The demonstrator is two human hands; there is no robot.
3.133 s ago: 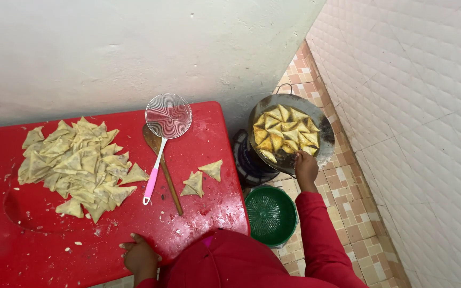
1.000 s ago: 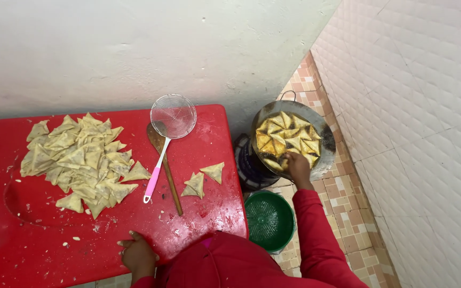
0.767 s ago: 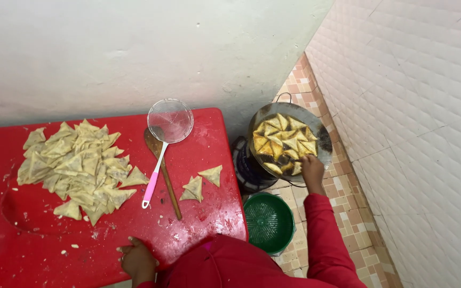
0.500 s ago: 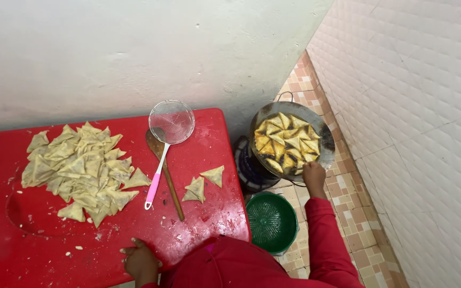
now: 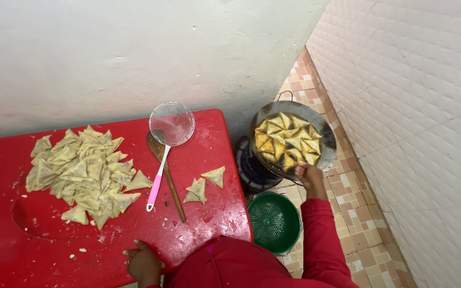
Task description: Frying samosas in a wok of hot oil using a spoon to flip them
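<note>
My right hand (image 5: pixel 310 178) is at the near rim of a dark frying pan (image 5: pixel 324 160), fingers curled; whether it grips anything is hidden. The pan holds several golden triangular pastries (image 5: pixel 286 140) in oil and sits on a small dark stove (image 5: pixel 252 168) on the floor. My left hand (image 5: pixel 142 261) rests flat on the front edge of the red table (image 5: pixel 6 250), fingers apart and holding nothing. A heap of raw triangular pastries (image 5: pixel 81 173) lies on the table's left side. Three more raw pastries (image 5: pixel 204 184) lie near its right edge.
A wire skimmer with a pink and white handle (image 5: pixel 169 128) and a wooden spatula (image 5: pixel 166 173) lie in the table's middle. A green plastic colander (image 5: pixel 274 221) stands on the tiled floor below the pan. A white wall runs behind, a white tiled wall to the right.
My right hand has slid a little to the right along the pan's near rim. My left hand has stayed at the table's edge.
</note>
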